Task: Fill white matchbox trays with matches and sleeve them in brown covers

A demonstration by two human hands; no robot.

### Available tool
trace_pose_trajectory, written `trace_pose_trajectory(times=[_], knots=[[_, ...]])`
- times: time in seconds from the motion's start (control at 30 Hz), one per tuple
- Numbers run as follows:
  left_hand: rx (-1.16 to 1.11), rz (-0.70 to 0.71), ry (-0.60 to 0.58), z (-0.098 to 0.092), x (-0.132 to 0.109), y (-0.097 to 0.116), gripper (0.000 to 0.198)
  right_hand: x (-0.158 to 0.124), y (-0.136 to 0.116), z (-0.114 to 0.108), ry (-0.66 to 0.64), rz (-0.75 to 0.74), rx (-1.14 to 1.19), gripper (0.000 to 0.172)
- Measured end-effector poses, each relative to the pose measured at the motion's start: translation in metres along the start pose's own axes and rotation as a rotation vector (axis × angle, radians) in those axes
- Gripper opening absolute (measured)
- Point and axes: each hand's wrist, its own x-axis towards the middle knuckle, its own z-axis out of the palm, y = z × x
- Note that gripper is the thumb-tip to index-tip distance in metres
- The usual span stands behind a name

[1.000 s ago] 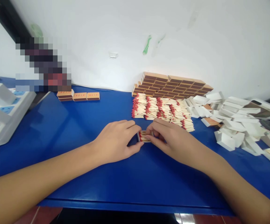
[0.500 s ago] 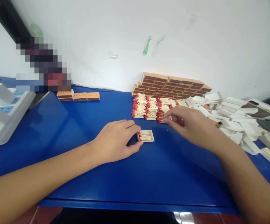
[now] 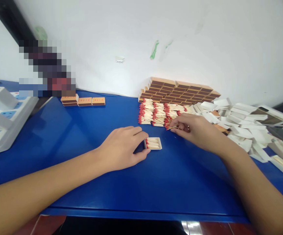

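Note:
A small white matchbox tray [image 3: 153, 143] lies on the blue table [image 3: 82, 130], partly filled with red-tipped matches. My left hand [image 3: 122, 147] rests curled against its left end, thumb and fingertips touching the tray. My right hand [image 3: 195, 130] is at the near edge of a heap of loose matches [image 3: 161, 112], fingers pinched on a few matches.
Brown matchbox sleeves [image 3: 180, 89] are stacked against the white wall. Several empty white trays [image 3: 239, 122] are heaped at the right. Three closed matchboxes [image 3: 82, 100] stand at the back left, and a white power strip [image 3: 2, 114] lies at the far left.
My right hand left the tray and went up right to the match heap, where it now pinches some matches. My left hand stayed at the tray.

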Motion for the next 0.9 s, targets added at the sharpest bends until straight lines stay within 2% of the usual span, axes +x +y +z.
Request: trace_pose_trajectory(times=[0.47, 0.77, 0.9], knots=[[-0.004, 0.004, -0.007, -0.001, 0.0, 0.0, 0.027, 0.001, -0.006, -0.002, 0.011, 0.003, -0.018, 0.01], [-0.014, -0.01, -0.002, -0.001, 0.001, 0.001, 0.026, -0.005, -0.059, 0.004, -0.013, -0.038, 0.134, 0.008], [-0.006, -0.011, 0.005, 0.0, 0.001, 0.001, 0.025, -0.004, -0.07, 0.013, -0.028, -0.11, 0.135, 0.005]])
